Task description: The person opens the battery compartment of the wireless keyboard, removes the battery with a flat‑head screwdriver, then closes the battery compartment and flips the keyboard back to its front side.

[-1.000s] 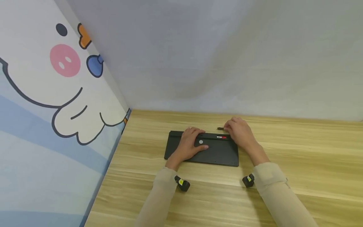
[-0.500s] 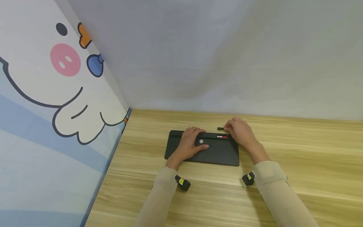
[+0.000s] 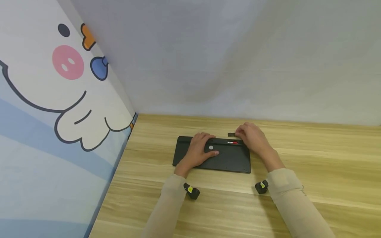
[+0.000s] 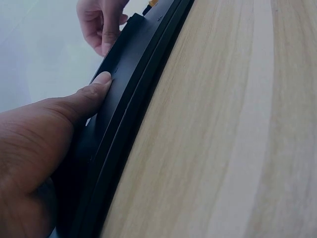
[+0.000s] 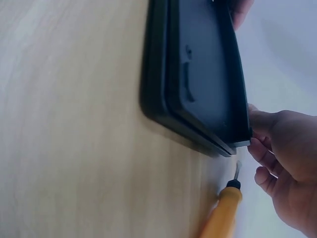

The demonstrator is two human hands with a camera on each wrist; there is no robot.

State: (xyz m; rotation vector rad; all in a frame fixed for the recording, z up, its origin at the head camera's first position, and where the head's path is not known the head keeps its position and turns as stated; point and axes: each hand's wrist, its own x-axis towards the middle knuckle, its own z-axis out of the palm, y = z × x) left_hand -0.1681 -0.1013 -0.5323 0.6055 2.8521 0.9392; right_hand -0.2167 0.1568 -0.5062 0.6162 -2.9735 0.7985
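A black keyboard [image 3: 229, 162] lies with its underside up on the wooden table. Near its far right edge, an open battery compartment shows a red and white battery [image 3: 232, 142]. My left hand [image 3: 195, 152] rests across the keyboard's left half, thumb laid along the underside and fingertips at the far edge. Just beyond the far right corner, my right hand [image 3: 252, 140] pinches a small dark strip, seemingly the battery cover [image 3: 231, 134], by its right end. In the right wrist view a screwdriver [image 5: 224, 210] with an orange handle lies beside the keyboard's end, under the right hand.
A pale wall [image 3: 238, 66] rises behind the table [image 3: 321, 172]. On the left stands a panel with cartoon drawings [image 3: 68, 62]. Small black wrist cameras [image 3: 192, 192] sit by both cuffs, just above the tabletop.
The dark strip in my right fingers has turned slightly, showing more of its face. The left hand and the keyboard stay in place.
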